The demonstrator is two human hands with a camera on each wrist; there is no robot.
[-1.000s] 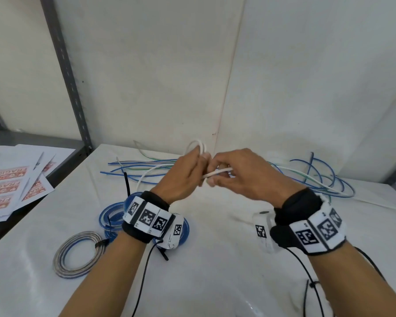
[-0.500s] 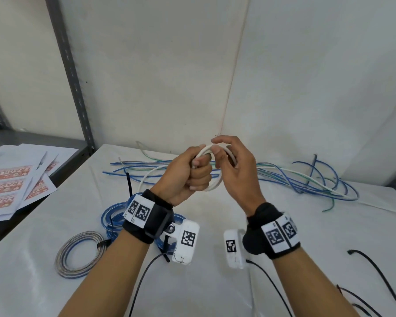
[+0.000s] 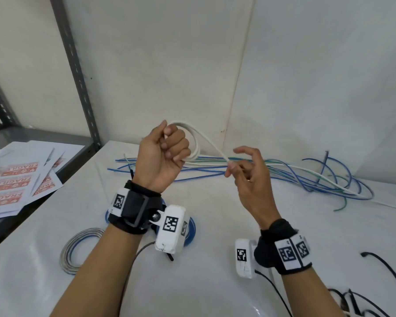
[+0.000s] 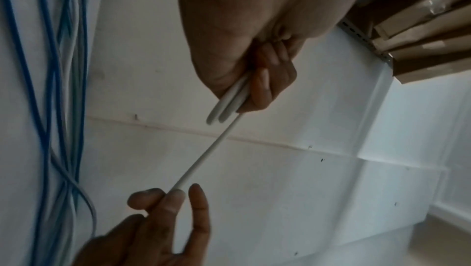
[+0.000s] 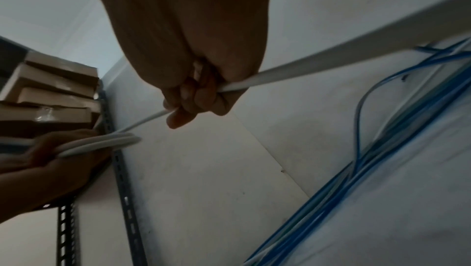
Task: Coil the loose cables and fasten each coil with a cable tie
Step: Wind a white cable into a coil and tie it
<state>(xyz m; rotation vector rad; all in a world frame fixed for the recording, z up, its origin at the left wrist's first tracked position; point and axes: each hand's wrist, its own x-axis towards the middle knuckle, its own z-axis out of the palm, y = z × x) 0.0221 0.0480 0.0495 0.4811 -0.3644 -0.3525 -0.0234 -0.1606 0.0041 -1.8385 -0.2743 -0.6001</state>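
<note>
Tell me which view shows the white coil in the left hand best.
The head view: the white coil shows as whole loops leaving the left hand. The left wrist view shows only short loop ends past the fingers; the right wrist view shows them blurred and side-on.

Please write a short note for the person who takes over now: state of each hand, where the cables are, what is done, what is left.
Left hand: fist closed round the small loops of the white cable, held above the table.
Right hand: pinches the same cable just past the loops; its tail runs right into the loose blue and green cables at the back.
Done: a grey coil and a blue coil lie near the left wrist; the blue one is mostly hidden.
Left: finish winding the white cable, tie it, then coil the loose pile. Black cable ties lie at the right.
</note>
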